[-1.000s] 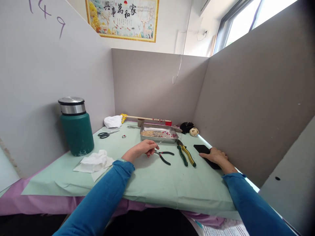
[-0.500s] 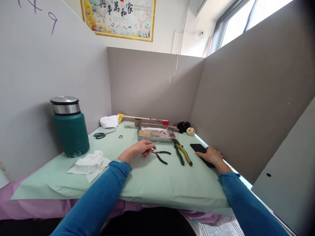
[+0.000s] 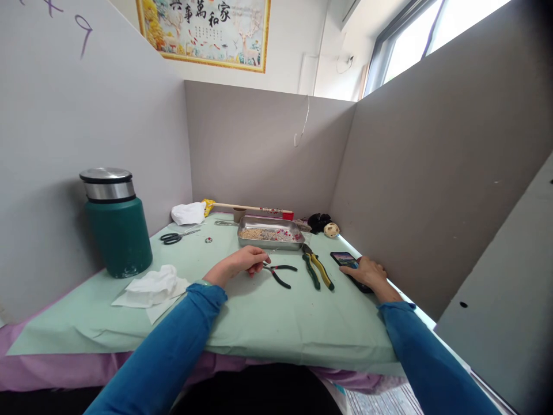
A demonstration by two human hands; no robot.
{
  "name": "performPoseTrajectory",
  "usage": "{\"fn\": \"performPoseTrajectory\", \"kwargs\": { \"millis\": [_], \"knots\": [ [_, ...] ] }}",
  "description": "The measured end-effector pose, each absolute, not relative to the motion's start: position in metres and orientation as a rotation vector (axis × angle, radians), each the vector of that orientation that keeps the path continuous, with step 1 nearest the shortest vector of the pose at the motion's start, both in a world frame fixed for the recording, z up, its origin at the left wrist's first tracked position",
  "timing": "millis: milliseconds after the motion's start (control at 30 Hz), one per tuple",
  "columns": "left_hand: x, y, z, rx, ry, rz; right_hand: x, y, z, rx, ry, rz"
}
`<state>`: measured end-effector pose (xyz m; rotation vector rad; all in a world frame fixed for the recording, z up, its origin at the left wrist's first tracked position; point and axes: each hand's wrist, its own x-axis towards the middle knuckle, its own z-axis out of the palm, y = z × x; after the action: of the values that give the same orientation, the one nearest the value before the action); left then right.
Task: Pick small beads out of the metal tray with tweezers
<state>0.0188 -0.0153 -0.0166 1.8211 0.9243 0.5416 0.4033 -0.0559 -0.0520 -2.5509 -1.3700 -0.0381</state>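
In the middle of the table, my left hand (image 3: 245,263) is closed in a pinch on a thin silvery wire (image 3: 273,251), whose end sticks out past the fingertips. Small pliers with black handles (image 3: 283,276) lie right beside those fingers, their jaws partly hidden. My right hand (image 3: 370,273) is wrapped over a smartphone (image 3: 344,259) lying on the table, thumb at its left edge and fingers at the right. The phone's screen is lit. Between the hands lie larger pliers with green and yellow handles (image 3: 318,270). A metal tray (image 3: 271,245) of small beads stands beyond.
To the left stand a green flask (image 3: 118,236) and crumpled tissues (image 3: 151,288). Scissors (image 3: 171,238) and a small ring-shaped piece (image 3: 208,240) lie farther back. Behind the tray are a wooden stick (image 3: 242,206) and a small brown cup (image 3: 239,215). Grey partitions (image 3: 268,144) enclose the table.
The phone's dark screen has lit up under my right hand. My left hand keeps its pinch on the wire. The whole view has shifted slightly.
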Motion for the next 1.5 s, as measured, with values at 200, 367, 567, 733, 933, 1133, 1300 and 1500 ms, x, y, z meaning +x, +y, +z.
{"fn": "performPoseTrajectory", "kwargs": {
  "millis": [200,367,567,733,933,1133,1300,1500],
  "knots": [
    [0.019,-0.014,-0.018,1.811,0.914,0.547,0.404,-0.054,-0.051,-2.541,-1.35,-0.045],
    [0.019,-0.015,-0.017,1.807,0.917,0.549,0.404,-0.054,-0.051,-2.503,-1.363,-0.034],
    [0.018,-0.014,-0.018,1.795,0.901,0.552,0.407,-0.051,-0.053,-2.509,-1.367,-0.016],
    [0.018,-0.014,-0.018,1.793,0.897,0.547,0.407,-0.052,-0.051,-2.506,-1.382,-0.007],
    [0.018,-0.015,-0.017,1.807,0.907,0.572,0.4,-0.06,-0.044,-2.545,-1.445,-0.014],
    [0.019,-0.017,-0.016,1.772,0.919,0.613,0.346,-0.075,-0.008,-2.336,-1.634,-0.321],
    [0.02,-0.016,-0.016,1.715,0.969,0.718,0.251,-0.083,0.013,-1.784,-2.278,0.001],
    [0.024,-0.013,-0.011,1.546,1.086,0.922,0.18,-0.064,-0.015,-1.765,-2.484,-0.172]
  ]
}}
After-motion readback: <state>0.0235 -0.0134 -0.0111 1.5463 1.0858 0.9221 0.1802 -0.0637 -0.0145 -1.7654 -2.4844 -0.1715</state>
